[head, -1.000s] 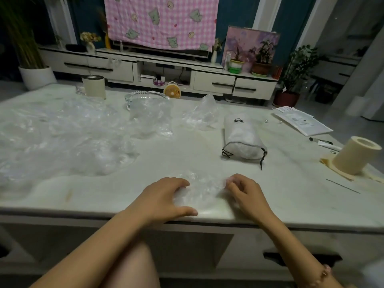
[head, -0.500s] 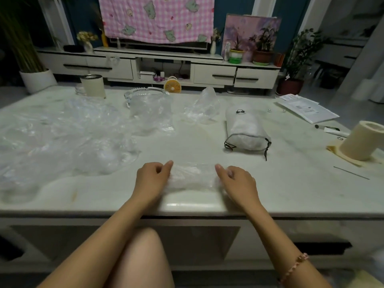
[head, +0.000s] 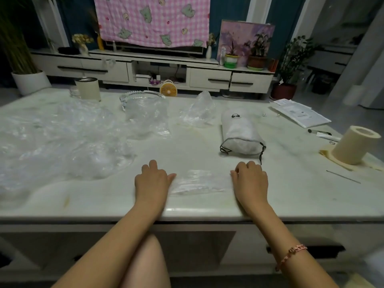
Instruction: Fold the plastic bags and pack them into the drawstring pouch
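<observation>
Near edge of surface [head: 187, 150]: my left hand [head: 152, 180] and right hand [head: 250, 180] hold ends of folded bag [head: 198, 181], keeping creases flat; fingers pinching or pressing, can't tell.

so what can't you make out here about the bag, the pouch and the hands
Head view:
- The left hand and right hand cover the ends of the folded clear plastic bag; their grip is hidden.
- White drawstring pouch: contents too blurred.
- Crumpled clear bag pile: cut off by the left edge, uncountable.
</observation>
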